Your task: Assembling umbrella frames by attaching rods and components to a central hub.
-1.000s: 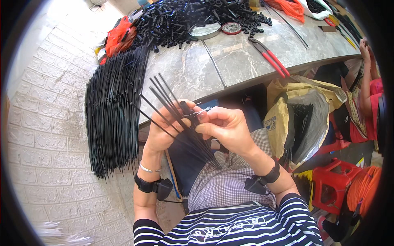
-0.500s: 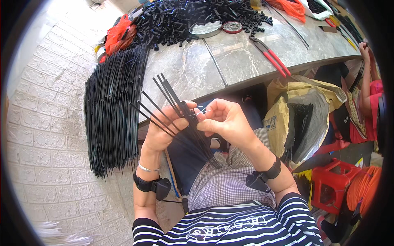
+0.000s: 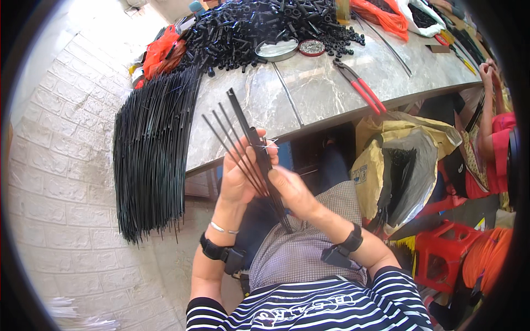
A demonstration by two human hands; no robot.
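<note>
Several slim black rods (image 3: 239, 113) fan upward from my hands, their lower ends reaching down to my checked apron (image 3: 309, 243). My left hand (image 3: 237, 182) is closed around them, some thin rods spread across its palm side. A shorter, thicker black tube (image 3: 255, 138) lies along the bundle. Thin white pin-like pieces (image 3: 270, 145) stick out crosswise at the left fingertips; what fixes them is too small to tell. Lower down, my right hand (image 3: 293, 193) pinches the bundle from the right side, its fingertips partly hidden behind the rods.
A stone-topped table (image 3: 237, 99) bears piled black tube fittings (image 3: 243, 33), a round tray (image 3: 277, 51), a red-rimmed dish (image 3: 312, 48) and red-handled pliers (image 3: 361, 88). Black rods (image 3: 149, 160) overhang its left edge. At right are a paper sack (image 3: 369, 174), a red stool (image 3: 441, 259) and another person's arm (image 3: 487, 118).
My right hand has left the white pieces and slid down onto the rods. Both hands have shifted, the left one rightward, and the rods stand nearer together.
</note>
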